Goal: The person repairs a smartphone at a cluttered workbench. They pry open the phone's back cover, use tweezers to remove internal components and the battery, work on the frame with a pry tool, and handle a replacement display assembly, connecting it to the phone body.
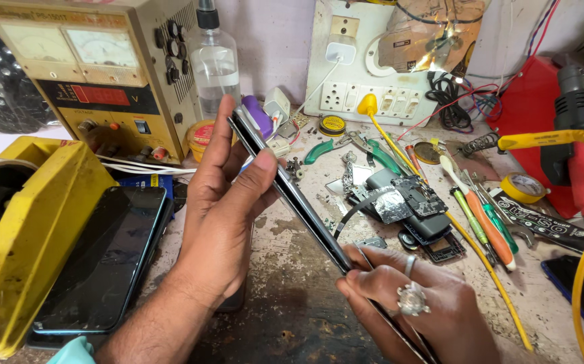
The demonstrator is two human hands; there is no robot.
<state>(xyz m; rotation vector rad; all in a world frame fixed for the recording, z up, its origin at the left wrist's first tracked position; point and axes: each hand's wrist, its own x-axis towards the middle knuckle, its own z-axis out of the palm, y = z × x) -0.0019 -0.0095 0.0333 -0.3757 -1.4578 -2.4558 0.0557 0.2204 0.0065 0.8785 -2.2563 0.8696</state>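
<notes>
The right hand [406,307], partly cropped off at the bottom, is pinched round thin tweezers [400,329] whose tip is hidden. The slim, dark, edge-on phone [285,182] is gripped by the left hand [221,202].

The left hand [228,202] grips a phone [288,189] edge-on, tilted, thumb pressed on its side. At the phone's lower end the right hand [413,303], wearing a ring [413,298], pinches tweezers [400,330]. Left of the phone lies a second phone [106,259] against a yellow tape dispenser [29,229]; right of it, on the bench [292,317], loose parts [410,205] and screwdrivers [484,222].
</notes>
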